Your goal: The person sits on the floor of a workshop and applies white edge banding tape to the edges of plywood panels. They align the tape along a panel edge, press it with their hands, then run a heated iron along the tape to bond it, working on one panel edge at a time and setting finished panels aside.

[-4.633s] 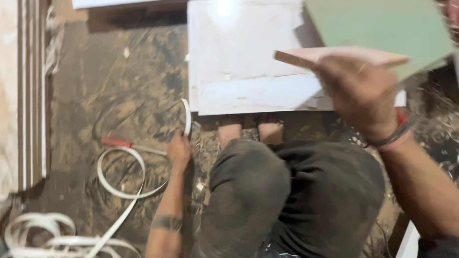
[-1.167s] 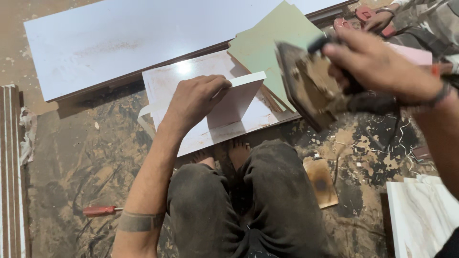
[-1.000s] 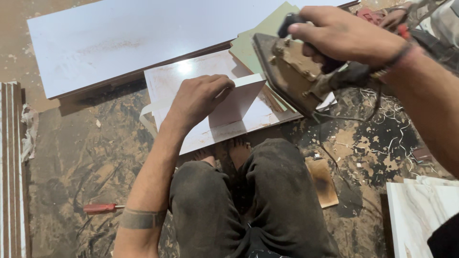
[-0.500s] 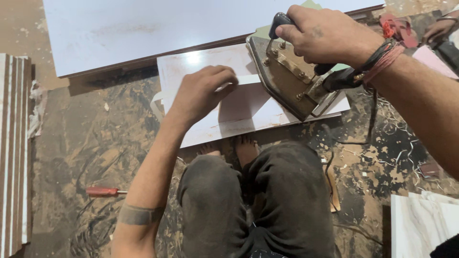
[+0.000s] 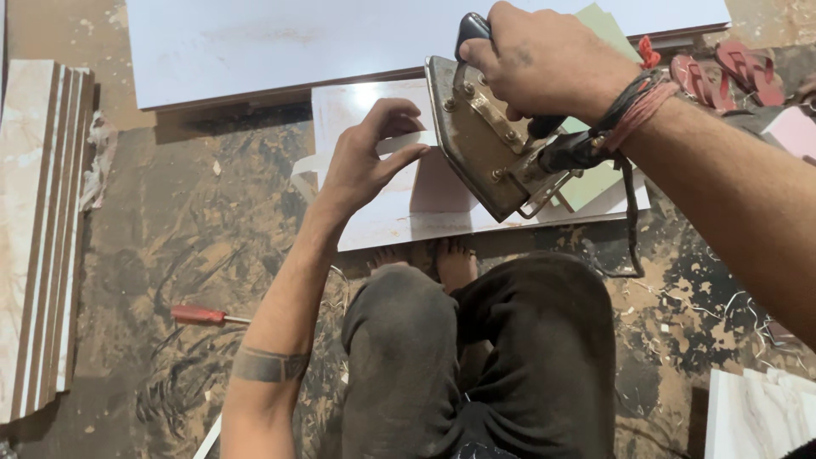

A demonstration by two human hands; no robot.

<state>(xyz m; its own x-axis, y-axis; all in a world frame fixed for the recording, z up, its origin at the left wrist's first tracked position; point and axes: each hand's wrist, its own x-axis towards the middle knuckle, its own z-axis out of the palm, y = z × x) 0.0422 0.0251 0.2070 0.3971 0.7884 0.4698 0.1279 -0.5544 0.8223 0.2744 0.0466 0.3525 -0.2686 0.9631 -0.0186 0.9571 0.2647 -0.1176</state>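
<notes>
My right hand [image 5: 544,59] grips the black handle of an old metal flat iron [image 5: 480,140], tilted on its edge with the nose against a small upright white board [image 5: 438,183]. My left hand [image 5: 370,157] pinches a white edge-banding strip [image 5: 404,142] along the top of that board, right beside the iron's nose. The board stands on a white laminated panel [image 5: 382,225] lying on the floor in front of my feet. A black cord [image 5: 633,229] hangs from the iron.
A large white sheet [image 5: 297,42] lies beyond the panel, with a green board [image 5: 608,21] partly under my arm. Marble-look boards [image 5: 38,229] are stacked at left, another [image 5: 756,416] at lower right. A red-handled screwdriver [image 5: 200,315] and red sandals [image 5: 727,72] lie on the dusty floor.
My right hand brought the iron from the right down to the upright board. My left hand shifted from lying flat on the board to pinching the strip on its top edge.
</notes>
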